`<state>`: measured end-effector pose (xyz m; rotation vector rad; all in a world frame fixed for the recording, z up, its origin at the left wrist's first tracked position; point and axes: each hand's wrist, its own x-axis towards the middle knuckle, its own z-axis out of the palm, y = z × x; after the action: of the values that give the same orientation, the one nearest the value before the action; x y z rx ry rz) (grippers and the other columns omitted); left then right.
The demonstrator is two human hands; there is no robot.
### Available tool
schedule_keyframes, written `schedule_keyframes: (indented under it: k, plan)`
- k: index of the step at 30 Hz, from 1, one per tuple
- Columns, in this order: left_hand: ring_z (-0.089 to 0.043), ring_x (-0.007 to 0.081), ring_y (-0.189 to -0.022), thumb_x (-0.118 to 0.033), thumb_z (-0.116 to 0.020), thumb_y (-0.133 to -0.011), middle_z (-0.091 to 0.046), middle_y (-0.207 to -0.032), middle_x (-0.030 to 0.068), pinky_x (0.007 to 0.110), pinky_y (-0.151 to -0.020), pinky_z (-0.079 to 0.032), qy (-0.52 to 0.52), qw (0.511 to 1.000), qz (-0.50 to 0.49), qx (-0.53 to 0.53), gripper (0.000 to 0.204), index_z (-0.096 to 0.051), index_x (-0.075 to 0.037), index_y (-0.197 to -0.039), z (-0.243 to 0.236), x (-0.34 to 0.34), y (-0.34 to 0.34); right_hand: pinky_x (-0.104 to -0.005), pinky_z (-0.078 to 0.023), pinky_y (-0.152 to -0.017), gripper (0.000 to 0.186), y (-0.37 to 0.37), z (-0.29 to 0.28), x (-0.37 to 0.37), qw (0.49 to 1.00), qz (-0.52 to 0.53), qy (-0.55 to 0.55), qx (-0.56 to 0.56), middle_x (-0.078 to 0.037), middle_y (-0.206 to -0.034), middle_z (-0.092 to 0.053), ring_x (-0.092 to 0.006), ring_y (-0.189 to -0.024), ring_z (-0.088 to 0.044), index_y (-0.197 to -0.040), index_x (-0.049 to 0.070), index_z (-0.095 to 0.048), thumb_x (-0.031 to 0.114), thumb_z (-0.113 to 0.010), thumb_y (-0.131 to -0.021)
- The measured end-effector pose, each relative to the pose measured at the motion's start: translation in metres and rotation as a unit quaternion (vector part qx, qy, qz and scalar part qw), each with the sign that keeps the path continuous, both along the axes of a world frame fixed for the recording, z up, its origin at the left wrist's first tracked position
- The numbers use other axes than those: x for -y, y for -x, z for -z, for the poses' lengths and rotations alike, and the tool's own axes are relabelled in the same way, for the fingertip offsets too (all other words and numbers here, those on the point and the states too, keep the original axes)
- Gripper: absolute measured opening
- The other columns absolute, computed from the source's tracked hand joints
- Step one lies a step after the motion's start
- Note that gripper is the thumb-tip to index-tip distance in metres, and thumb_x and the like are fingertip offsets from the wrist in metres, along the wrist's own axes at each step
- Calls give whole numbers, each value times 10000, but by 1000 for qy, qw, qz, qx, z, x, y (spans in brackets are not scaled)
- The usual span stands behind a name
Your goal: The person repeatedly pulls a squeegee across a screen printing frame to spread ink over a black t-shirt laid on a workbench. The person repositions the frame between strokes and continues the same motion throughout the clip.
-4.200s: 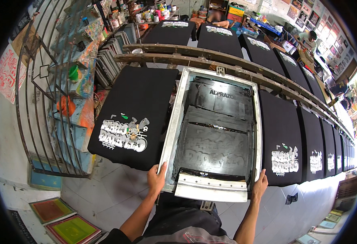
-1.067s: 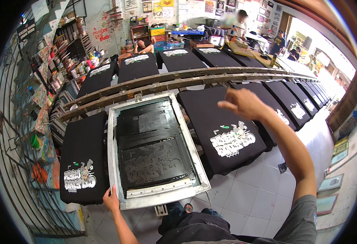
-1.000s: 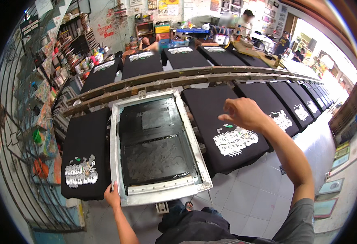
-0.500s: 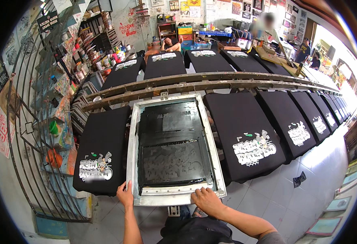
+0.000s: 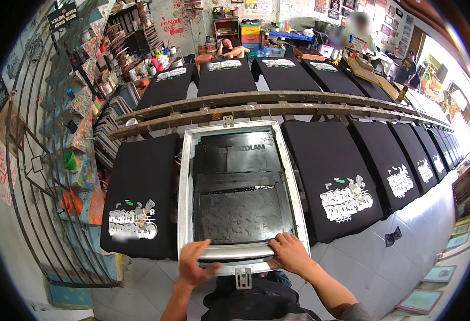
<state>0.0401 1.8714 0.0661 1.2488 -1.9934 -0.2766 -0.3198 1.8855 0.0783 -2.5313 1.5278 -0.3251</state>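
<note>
In front of me a silver-framed printing screen [image 5: 184,176] lies over a pallet, its mesh [image 5: 240,208] coated with wet black ink. A squeegee with a pale metal handle [image 5: 243,251] lies across the near end of the screen. My right hand [image 5: 291,258] is closed over the squeegee's right end. My left hand [image 5: 196,263] is at its left end, fingers apart and thumb spread, slightly blurred; whether it touches the handle I cannot tell. The near frame bar is partly hidden behind my hands.
Black printed shirts on pallets flank the screen, one at left [image 5: 138,192] and one at right [image 5: 334,171], with more beyond. Wooden rails [image 5: 277,104] run behind, with another shirt row across. Metal railing [image 5: 37,203] curves at far left. People sit and stand at the back.
My left hand has left the screen's left edge and moved in to the squeegee's left end. My right hand has taken hold of the squeegee, which has turned to show its metal handle.
</note>
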Motion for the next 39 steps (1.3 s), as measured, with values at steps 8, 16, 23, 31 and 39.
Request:
schedule_keyframes:
  k: [8,16,23,31,39]
  plan:
    - [-738,240,-1059,-188,-986,-724,-797,-1161,23,411,-905,-604,-62,977,77,187,527,-830,-109,-1222,5,25,-6,-448,-551,-983,174,-10,20,3,995,84,46,-16,-63,-1012,-697,-281,-1039,-721,-1076,96,-730,154,-707,-913]
    - [-705,260,-987,-56,-906,-686,-734,-1066,28,399,-867,-625,-113,970,118,182,477,-829,-86,-1156,11,30,-10,-453,-533,-1066,332,-19,20,-13,989,134,56,6,-42,-1119,-783,-253,-1072,-753,-1161,122,-786,78,-793,-831]
    - [-679,259,-961,-60,-903,-688,-718,-1052,13,412,-834,-616,-123,971,112,173,498,-852,-85,-1182,14,35,-8,-462,-521,-1098,282,-15,33,-3,990,120,73,-11,-18,-1069,-813,-218,-1019,-771,-1092,135,-821,56,-775,-826]
    - [-690,269,-1040,-59,-891,-709,-723,-1075,17,412,-865,-627,-112,977,95,153,480,-841,-88,-1185,-17,84,-7,-455,-513,-1027,354,-15,-2,58,988,119,94,3,-24,-1027,-799,-242,-948,-767,-1080,124,-808,-29,-764,-764]
    - [-730,323,-1075,-65,-920,-767,-796,-1140,69,434,-947,-616,-73,985,82,136,405,-846,-72,-1165,7,219,2,-460,-503,-1029,319,-2,26,190,986,113,120,-17,-39,-1001,-768,-260,-1021,-757,-1087,144,-810,39,-799,-786]
